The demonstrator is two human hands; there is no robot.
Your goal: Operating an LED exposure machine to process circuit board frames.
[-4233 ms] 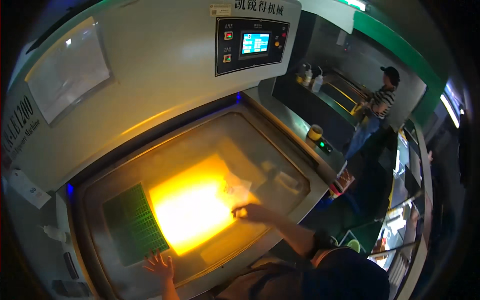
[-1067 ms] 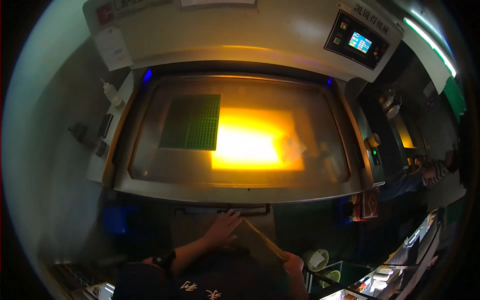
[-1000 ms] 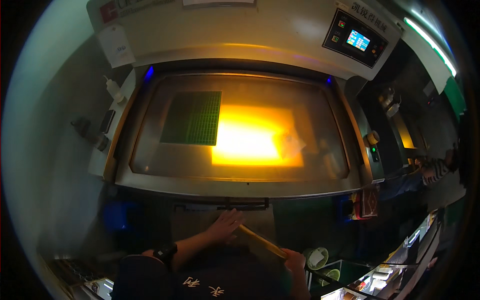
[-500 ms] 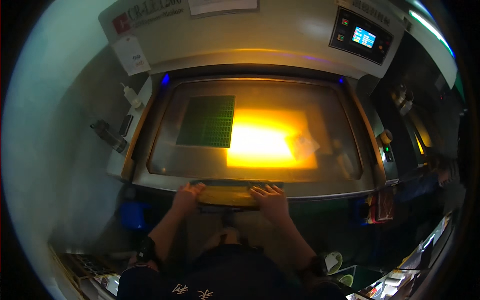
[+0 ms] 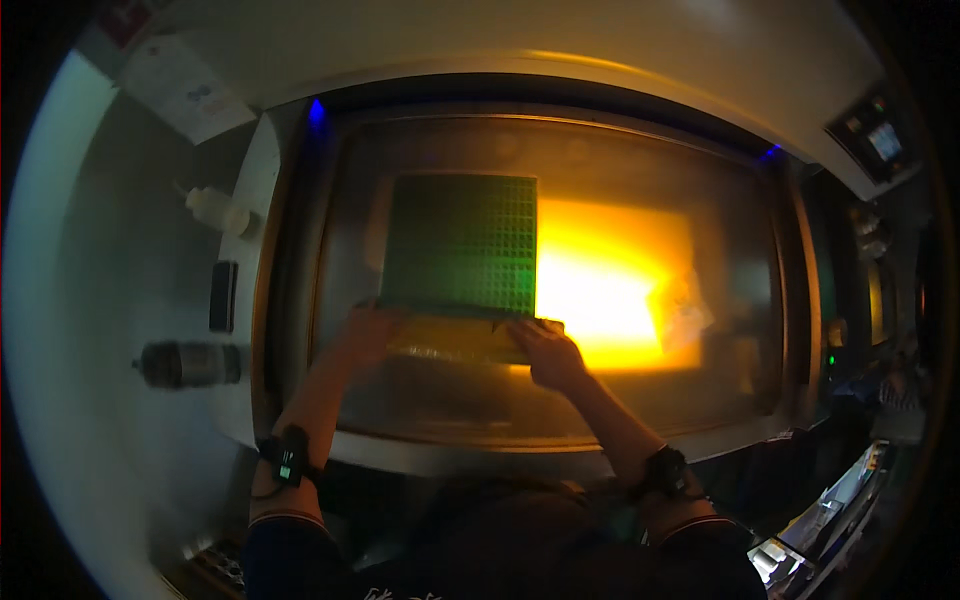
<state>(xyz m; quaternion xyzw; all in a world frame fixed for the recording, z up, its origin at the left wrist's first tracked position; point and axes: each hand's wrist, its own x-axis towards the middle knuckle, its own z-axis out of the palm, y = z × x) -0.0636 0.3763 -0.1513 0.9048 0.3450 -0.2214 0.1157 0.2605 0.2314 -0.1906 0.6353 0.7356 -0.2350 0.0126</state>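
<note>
Both hands grip opposite sides of a flat panel [image 5: 455, 342] with a dark far edge and a shiny yellow-brown near side. Its exact kind I cannot make out. My left hand [image 5: 372, 335], somewhat blurred, is closed at the panel's left end. At the right end, my right hand [image 5: 546, 350] is closed with its fingers over the top. The panel is tilted, just at the near edge of a green gridded circuit board sheet [image 5: 460, 240] on the glass bed [image 5: 430, 405]. Whether the panel touches the sheet is hidden.
Yellow-white light [image 5: 610, 290] glows through the bed right of the sheet, beside a pale scrap [image 5: 686, 310]. On the left ledge are a white squeeze bottle [image 5: 218, 211], a phone [image 5: 223, 296] and a dark bottle [image 5: 190, 364]. A control screen [image 5: 884, 142] sits upper right.
My hands have carried the panel forward from the machine's front edge over the bed to the green sheet. The view has moved closer and tipped down.
</note>
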